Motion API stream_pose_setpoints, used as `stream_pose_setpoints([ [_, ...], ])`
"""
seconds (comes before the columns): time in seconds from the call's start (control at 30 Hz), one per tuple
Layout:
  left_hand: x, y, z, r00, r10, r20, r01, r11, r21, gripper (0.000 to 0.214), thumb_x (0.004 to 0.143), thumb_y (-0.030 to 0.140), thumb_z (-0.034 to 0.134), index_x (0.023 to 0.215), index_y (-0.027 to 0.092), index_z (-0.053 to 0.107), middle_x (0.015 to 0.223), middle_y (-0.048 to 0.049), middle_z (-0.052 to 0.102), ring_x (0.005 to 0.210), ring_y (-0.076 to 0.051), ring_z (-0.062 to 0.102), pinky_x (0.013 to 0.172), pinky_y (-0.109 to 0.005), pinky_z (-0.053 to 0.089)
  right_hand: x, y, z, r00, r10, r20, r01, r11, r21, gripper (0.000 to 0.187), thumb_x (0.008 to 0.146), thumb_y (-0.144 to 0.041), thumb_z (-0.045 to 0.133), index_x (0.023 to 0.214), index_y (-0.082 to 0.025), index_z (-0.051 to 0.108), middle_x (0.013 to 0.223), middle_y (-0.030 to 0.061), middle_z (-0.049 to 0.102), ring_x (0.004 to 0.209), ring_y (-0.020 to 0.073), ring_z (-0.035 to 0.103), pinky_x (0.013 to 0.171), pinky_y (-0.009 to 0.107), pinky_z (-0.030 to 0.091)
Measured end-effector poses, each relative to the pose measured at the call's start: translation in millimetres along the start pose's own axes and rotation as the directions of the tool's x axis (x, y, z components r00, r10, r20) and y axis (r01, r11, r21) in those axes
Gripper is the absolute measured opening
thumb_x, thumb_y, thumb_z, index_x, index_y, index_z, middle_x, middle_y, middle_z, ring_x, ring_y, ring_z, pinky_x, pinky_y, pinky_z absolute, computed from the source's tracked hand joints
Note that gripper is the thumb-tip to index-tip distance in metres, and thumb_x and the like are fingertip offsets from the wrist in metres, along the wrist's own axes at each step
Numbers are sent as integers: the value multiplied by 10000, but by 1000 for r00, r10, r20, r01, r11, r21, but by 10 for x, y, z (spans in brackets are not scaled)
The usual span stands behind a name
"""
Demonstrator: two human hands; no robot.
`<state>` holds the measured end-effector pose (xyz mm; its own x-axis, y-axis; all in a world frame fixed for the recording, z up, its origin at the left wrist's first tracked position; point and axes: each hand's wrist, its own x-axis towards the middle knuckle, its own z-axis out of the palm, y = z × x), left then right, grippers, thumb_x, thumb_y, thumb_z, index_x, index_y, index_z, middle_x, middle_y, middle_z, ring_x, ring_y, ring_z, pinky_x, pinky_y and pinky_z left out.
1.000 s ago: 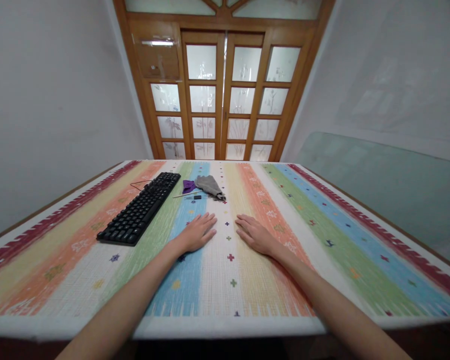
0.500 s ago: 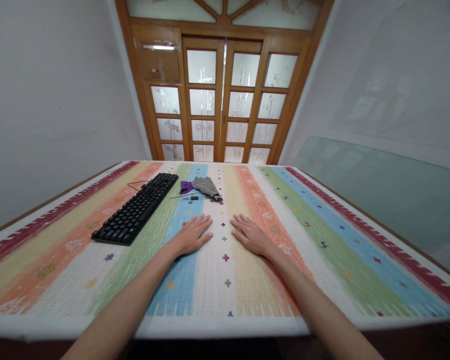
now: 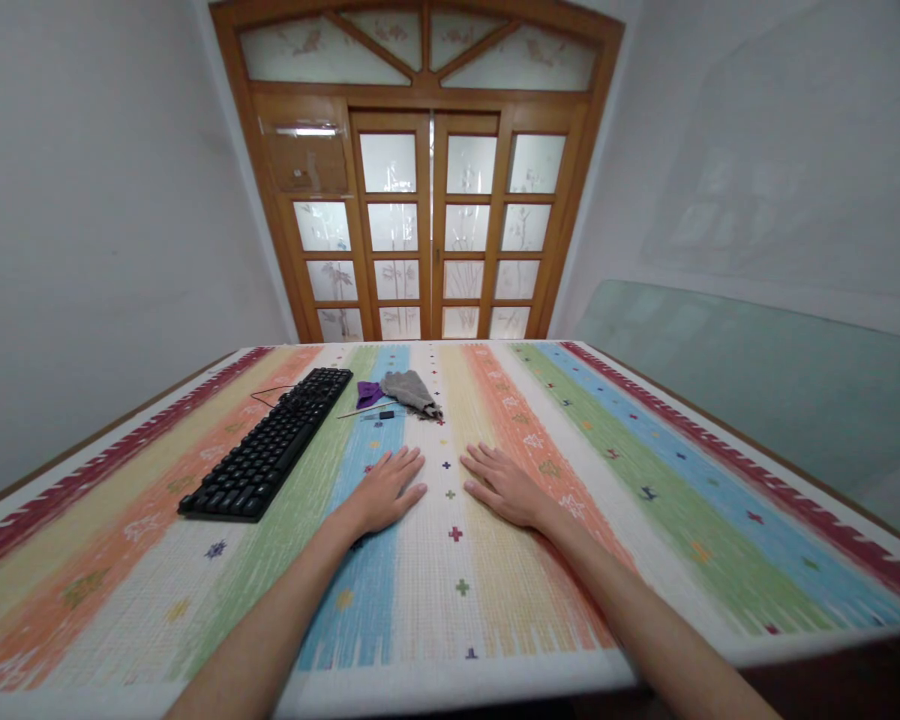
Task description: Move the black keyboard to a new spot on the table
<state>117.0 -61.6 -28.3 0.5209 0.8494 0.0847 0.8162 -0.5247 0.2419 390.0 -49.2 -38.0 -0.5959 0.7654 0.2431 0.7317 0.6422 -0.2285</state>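
Observation:
My left hand (image 3: 384,489) lies flat on the striped tablecloth (image 3: 645,470), palm down, fingers stretched out and holding nothing. My right hand (image 3: 502,483) rests the same way a short gap to its right, also empty. A black keyboard (image 3: 270,453) lies at an angle to the left of my left hand, its cable trailing off the far end. Beyond my hands sit a grey cloth (image 3: 411,390), a small purple cloth (image 3: 368,392), a thin stick (image 3: 361,410) and a small dark tool (image 3: 383,415).
The table reaches to a wooden double door with frosted glass panes (image 3: 427,230). White walls stand on both sides. A large pane of greenish glass (image 3: 757,370) leans against the right wall, close to the table's right edge.
Both hands stay flat in the same spots on the cloth. The view has tipped upward, so the table and door sit lower in the picture and the arch above the door shows.

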Motion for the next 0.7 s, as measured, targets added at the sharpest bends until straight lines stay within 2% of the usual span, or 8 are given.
stream_pose_setpoints([
  [0.23,-11,-26,14,1000,13,-27,-14,1000,-16,576,1005,521,315,1500,230,366,1590,-79,298,1490,-234,218,1206,-451,146,5,19,33,1000,24,-6,-24,999,23,548,1000,-471,381,1459,-184,470,1543,132,365,1454,308,292,1178,530,255],
  [0.5,-2,-22,17,1000,-3,-12,3,1000,-6,590,1002,512,323,1496,194,373,1587,-93,300,1490,-240,216,1210,-458,143,8,-6,-3,1000,14,-3,-13,1000,14,560,1008,-470,358,1449,-148,480,1538,146,369,1449,300,308,1186,516,245],
  [0.7,-4,-36,25,1000,12,-25,-12,1000,-13,578,1002,519,317,1496,223,373,1584,-82,311,1488,-233,222,1208,-450,149,17,3,1,999,23,25,-23,1000,8,560,1005,-462,368,1449,-141,478,1542,151,360,1450,313,300,1181,522,252],
])
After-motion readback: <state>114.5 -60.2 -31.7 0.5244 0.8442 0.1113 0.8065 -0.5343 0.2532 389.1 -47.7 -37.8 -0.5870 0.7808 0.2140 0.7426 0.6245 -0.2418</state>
